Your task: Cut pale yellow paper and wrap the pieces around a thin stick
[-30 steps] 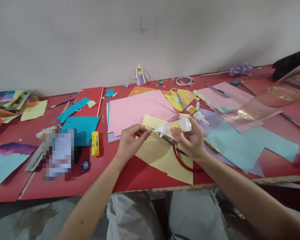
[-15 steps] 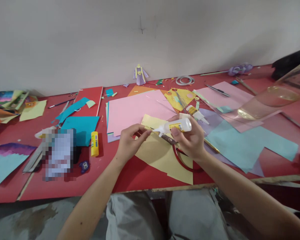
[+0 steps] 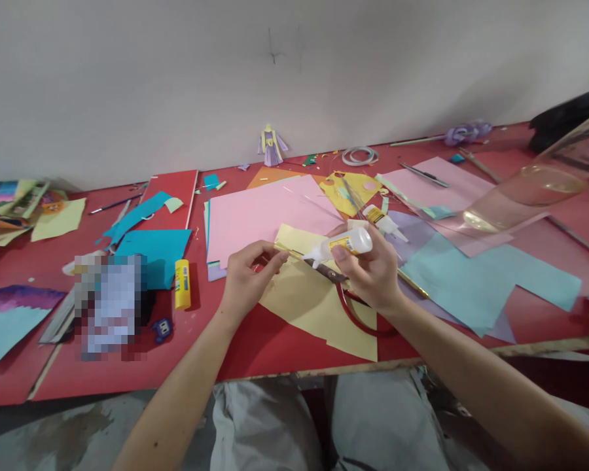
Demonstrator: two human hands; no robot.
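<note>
My right hand [image 3: 373,268] is wrapped round a white glue bottle [image 3: 356,241] with a yellow label, tipped so that its nozzle points left and down. My left hand [image 3: 252,271] pinches a thin yellow paper strip [image 3: 286,249] between thumb and forefinger, close to the nozzle. Whether the tip touches the strip I cannot tell. Beneath the bottle lie scissors [image 3: 342,302] with red handles, partly hidden by my right hand, on pale yellow paper [image 3: 299,304]. A second glue bottle [image 3: 383,220] rests on the table just behind that hand.
Pink sheets [image 3: 255,216] are stacked behind my hands. A yellow glue stick [image 3: 182,284] and teal paper [image 3: 152,252] lie left. Light blue paper [image 3: 471,281] and a clear bottle with liquid [image 3: 520,190] are right. A small paper dress figure [image 3: 271,145] stands against the wall.
The whole view has shifted slightly, so the table's things appear a little further left. Both hands keep nearly the same pose, with the glue bottle still held at the strip.
</note>
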